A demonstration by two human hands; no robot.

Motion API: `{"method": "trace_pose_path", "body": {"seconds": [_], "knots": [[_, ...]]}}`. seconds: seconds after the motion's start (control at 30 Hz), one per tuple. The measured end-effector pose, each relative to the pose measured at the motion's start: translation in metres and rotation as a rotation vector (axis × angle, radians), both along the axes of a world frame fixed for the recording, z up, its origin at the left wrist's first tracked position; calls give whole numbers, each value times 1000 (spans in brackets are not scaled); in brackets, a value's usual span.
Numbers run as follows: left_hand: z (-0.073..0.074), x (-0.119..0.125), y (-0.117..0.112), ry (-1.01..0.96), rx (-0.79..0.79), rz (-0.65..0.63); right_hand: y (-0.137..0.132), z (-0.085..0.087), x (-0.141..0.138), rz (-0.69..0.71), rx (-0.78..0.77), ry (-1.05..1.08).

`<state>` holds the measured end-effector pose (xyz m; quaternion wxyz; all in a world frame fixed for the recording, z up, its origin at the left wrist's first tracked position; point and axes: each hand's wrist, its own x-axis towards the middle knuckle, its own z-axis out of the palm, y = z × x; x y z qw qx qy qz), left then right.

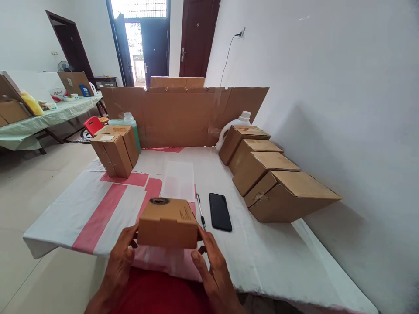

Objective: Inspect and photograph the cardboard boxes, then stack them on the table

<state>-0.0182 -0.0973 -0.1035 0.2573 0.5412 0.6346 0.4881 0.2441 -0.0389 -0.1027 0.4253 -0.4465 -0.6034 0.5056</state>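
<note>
One box (168, 222) is gripped between left hand (121, 257) and right hand (209, 261) at the desk (278, 257) edge, pen (200, 210) and phone (220, 211) just beside.

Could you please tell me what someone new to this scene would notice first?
First, the small cardboard box held between the left hand and right hand at the near edge of the table. Then the row of four boxes along the right wall, and the cardboard sheet standing across the far end. A black phone lies beside a pen just beyond the held box.
</note>
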Motion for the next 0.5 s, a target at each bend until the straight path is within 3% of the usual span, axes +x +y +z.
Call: {"method": "trace_pose_path", "body": {"seconds": [0.07,0.13,0.23,0.3,0.4,0.5], "knots": [[12,-5,9,22,51,35,13,19,-6,-6,112,-9],[11,-3,21,17,78,74,24,24,-18,-27,157,16],[-4,13,34,-85,50,121,30,8,-38,-61,68,104],[-13,29,37,-94,57,97,27,-9,-43,-165,-1,165],[-13,63,37,1,203,-99,21,-26,-23,-478,15,224],[-2,111,49,12,267,-462,27,-32,33,-824,207,208]]}}
